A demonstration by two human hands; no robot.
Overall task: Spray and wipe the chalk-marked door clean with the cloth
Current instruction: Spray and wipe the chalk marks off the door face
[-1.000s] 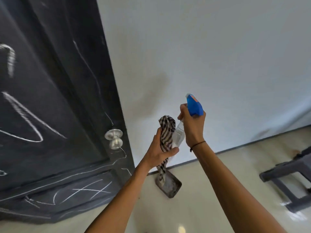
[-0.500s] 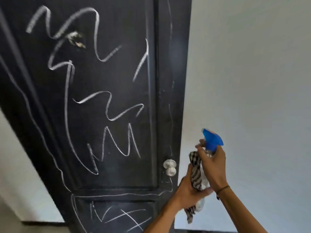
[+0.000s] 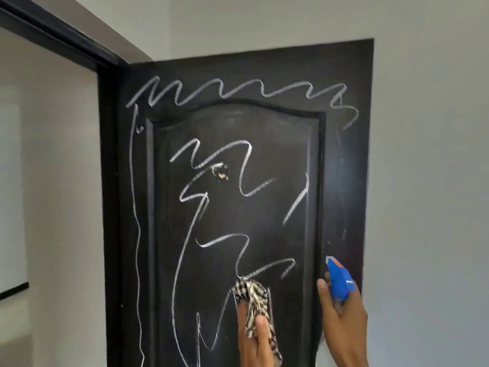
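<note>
The door (image 3: 341,83) stands open against the wall (image 3: 423,154), and chalk (image 3: 246,165) covers its upper rail, left stile and centre panel; no cleared patch is seen. The cloth (image 3: 251,300), bunched, is gripped in the left hand (image 3: 255,340) and held at the lower panel, apparently touching it (contact cannot be confirmed from this angle). The sprayer (image 3: 338,280) is gripped in the right hand (image 3: 344,321), nozzle up and toward the door's right edge.

Hazards:
- If the trigger is pulled at this aim, spray is likely to be lost onto the wall.
- If a dry cloth is dragged across, chalk is likely to be smeared, not lifted.
- Excess liquid may run down the panel.
- The chipped spot (image 3: 221,172) may snag the cloth.

Container: only the sprayer's blue head is visible; the bottle is hidden by the hand, so its fill level cannot be told.
</note>
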